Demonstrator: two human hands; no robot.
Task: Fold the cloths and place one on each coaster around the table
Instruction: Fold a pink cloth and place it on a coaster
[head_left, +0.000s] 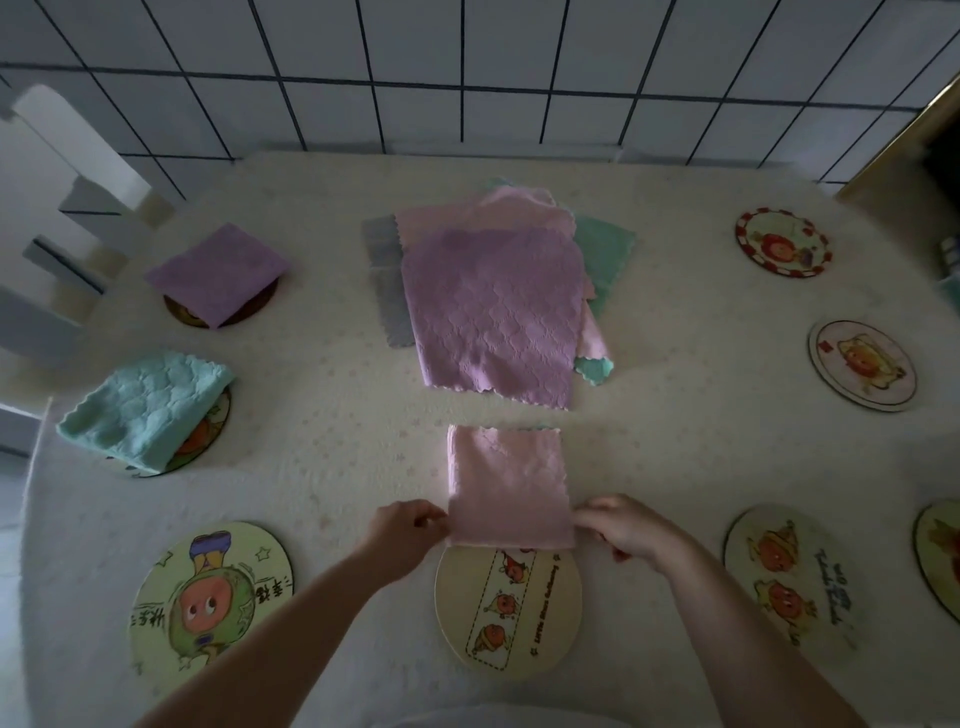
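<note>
2 near corners of the pink cloth (506, 486) are pinched, 1 by the left hand (408, 525), 1 by the right hand (626, 527); its long axis runs away from them, its near edge overlapping the coaster (509, 618).

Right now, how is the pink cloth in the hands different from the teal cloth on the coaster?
The pink cloth is flat and pinched by both hands; the teal cloth lies untouched, folded thicker. Pink only overlaps its coaster's edge; teal covers most of its coaster. Both have wavy edges.

Both forearms are bare, sleeveless to the frame edge; possibly pale clothing below.
</note>
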